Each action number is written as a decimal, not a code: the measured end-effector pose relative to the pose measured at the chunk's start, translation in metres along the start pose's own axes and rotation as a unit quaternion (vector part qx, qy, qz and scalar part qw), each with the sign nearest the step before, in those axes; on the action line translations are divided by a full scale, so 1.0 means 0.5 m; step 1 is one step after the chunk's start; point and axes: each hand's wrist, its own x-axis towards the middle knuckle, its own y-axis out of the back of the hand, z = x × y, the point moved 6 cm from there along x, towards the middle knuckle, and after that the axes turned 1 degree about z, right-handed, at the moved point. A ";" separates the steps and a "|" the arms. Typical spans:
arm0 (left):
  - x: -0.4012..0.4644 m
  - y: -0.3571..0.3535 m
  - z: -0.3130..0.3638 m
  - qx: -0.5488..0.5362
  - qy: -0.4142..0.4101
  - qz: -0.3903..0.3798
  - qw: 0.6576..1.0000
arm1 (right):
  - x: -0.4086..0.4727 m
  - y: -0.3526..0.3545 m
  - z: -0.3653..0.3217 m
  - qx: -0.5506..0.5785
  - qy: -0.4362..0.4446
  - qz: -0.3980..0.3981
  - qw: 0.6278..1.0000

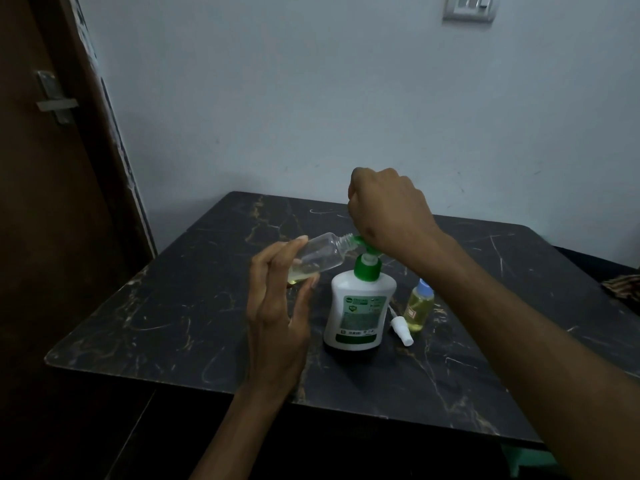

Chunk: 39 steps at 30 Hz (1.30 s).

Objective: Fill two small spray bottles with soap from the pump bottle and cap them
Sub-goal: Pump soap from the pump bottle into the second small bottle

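Tilting toward the pump bottle, a clear spray bottle with a little yellow soap inside is pinched in the left hand, its open neck at the green nozzle. The right hand, fingers curled, presses down on the pump head. Beside the pump bottle on the dark counter stand a filled, capped bottle and a loose white sprayer.
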 end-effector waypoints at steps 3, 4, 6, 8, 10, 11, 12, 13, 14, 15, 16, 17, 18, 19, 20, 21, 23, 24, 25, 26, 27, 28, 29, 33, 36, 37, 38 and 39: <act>-0.001 -0.001 -0.004 -0.003 0.005 -0.004 1.000 | 0.006 0.008 -0.004 -0.006 0.011 0.013 1.000; -0.001 -0.002 -0.006 -0.005 0.007 -0.005 1.000 | 0.004 0.004 -0.006 -0.007 0.013 0.006 1.000; -0.001 -0.002 -0.007 -0.004 0.007 -0.005 1.000 | -0.003 -0.007 -0.009 -0.004 0.012 -0.015 1.000; 0.000 -0.002 -0.009 -0.003 0.007 -0.003 1.000 | -0.008 -0.013 -0.009 -0.003 0.005 -0.024 1.000; -0.001 -0.002 -0.008 -0.005 0.010 -0.003 1.000 | -0.005 -0.008 -0.009 -0.007 0.001 -0.022 1.000; -0.001 -0.002 -0.007 -0.008 0.011 -0.005 1.000 | -0.002 -0.003 -0.010 -0.009 0.002 -0.017 1.000; -0.001 -0.003 -0.007 -0.010 0.012 -0.006 1.000 | 0.002 0.002 -0.010 -0.009 0.004 -0.010 1.000; -0.001 -0.002 -0.007 -0.011 0.013 -0.006 1.000 | 0.005 0.006 -0.011 -0.008 0.005 -0.004 1.000; -0.001 -0.002 -0.007 -0.011 0.012 -0.004 1.000 | 0.006 0.007 -0.013 -0.009 0.007 -0.003 1.000; -0.001 -0.002 -0.007 -0.010 0.011 -0.003 1.000 | 0.005 0.006 -0.014 -0.011 0.008 -0.008 1.000; -0.001 -0.002 -0.008 -0.008 0.010 -0.002 1.000 | 0.002 0.001 -0.015 -0.011 0.009 -0.018 1.000; -0.001 -0.001 -0.009 -0.008 0.010 -0.001 1.000 | -0.002 -0.004 -0.016 -0.009 0.008 -0.027 1.000; -0.002 -0.001 -0.009 -0.007 0.011 0.001 1.000 | -0.007 -0.008 -0.015 -0.005 0.006 -0.035 0.999; -0.002 -0.001 -0.009 -0.007 0.012 0.003 1.000 | -0.010 -0.010 -0.014 -0.001 0.003 -0.039 0.999; -0.002 -0.001 -0.009 -0.008 0.012 0.003 1.000 | -0.012 -0.010 -0.013 0.001 0.000 -0.041 0.999; -0.002 -0.001 -0.008 -0.007 0.011 0.003 1.000 | -0.013 -0.007 -0.013 0.001 -0.002 -0.042 0.999; -0.002 -0.001 -0.006 -0.002 0.003 0.002 1.000 | -0.011 0.003 -0.013 -0.006 0.000 -0.036 0.999; -0.001 -0.001 -0.006 -0.001 0.001 0.002 1.000 | -0.009 0.009 -0.013 -0.006 0.002 -0.029 1.000; -0.002 -0.002 -0.007 0.000 0.001 0.002 1.000 | -0.007 0.015 -0.013 -0.004 0.002 -0.023 1.000; -0.001 -0.002 -0.008 -0.001 0.001 0.003 1.000 | -0.006 0.017 -0.012 -0.005 0.001 -0.019 1.000; -0.002 -0.002 -0.009 -0.002 0.002 0.005 1.000 | -0.006 0.018 -0.011 -0.007 -0.001 -0.022 1.000; -0.002 -0.003 -0.009 -0.001 0.001 0.007 1.000 | -0.007 0.014 -0.012 -0.009 -0.003 -0.030 1.000; -0.002 -0.002 -0.008 0.000 0.000 0.009 1.000 | -0.010 0.010 -0.012 -0.008 -0.005 -0.040 0.999; 0.000 0.000 -0.003 0.000 -0.004 0.012 1.000 | -0.019 -0.002 -0.016 0.011 -0.018 -0.061 0.998; 0.001 0.002 0.002 -0.005 -0.005 0.010 1.000 | -0.012 0.010 -0.013 0.003 -0.015 -0.043 0.999; 0.000 0.002 0.001 -0.005 -0.006 0.010 1.000 | -0.009 0.014 -0.011 0.003 -0.017 -0.038 0.999; 0.000 0.003 0.001 -0.006 -0.007 0.009 1.000 | -0.006 0.016 -0.009 0.002 -0.019 -0.035 0.999; 0.000 0.003 0.000 -0.006 -0.007 0.009 1.000 | -0.005 0.016 -0.009 -0.001 -0.018 -0.034 0.999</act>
